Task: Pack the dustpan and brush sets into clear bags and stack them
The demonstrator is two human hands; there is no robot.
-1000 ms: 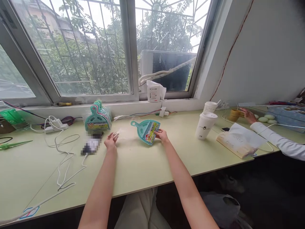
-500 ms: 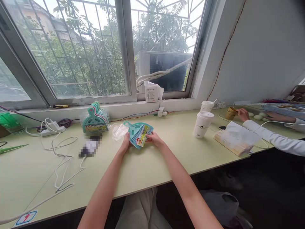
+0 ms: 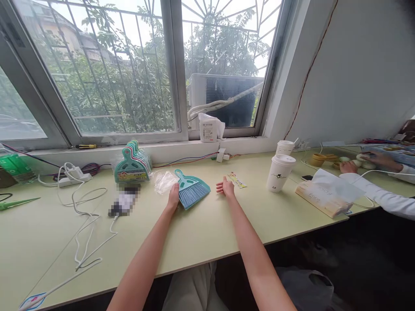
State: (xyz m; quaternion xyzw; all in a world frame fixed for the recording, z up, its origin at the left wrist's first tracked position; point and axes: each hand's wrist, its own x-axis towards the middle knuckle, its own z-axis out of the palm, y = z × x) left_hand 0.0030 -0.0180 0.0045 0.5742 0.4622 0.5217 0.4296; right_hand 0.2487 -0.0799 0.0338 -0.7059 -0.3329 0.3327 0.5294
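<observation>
A small teal dustpan with a blue-bristled brush (image 3: 192,190) lies on the pale green table (image 3: 201,233). My left hand (image 3: 173,196) rests against its left edge, fingers on it. My right hand (image 3: 226,188) lies open on the table to the right of the set, holding nothing. Just beyond its fingertips lies a colourful paper label (image 3: 237,180). A crumpled clear plastic bag (image 3: 164,180) sits left of the dustpan. A stack of packaged dustpan sets (image 3: 132,162) stands upright behind it near the sill.
Two white lidded paper cups (image 3: 278,172) stand to the right, next to a tissue pack (image 3: 327,194). Another person's hands (image 3: 348,166) work at the far right. White cables and a power strip (image 3: 74,175) lie to the left; a tissue packet (image 3: 209,128) sits on the sill.
The label has come off the dustpan set and now lies on the table to the right. My right hand moved right and let go; the set sits on the table under my left hand.
</observation>
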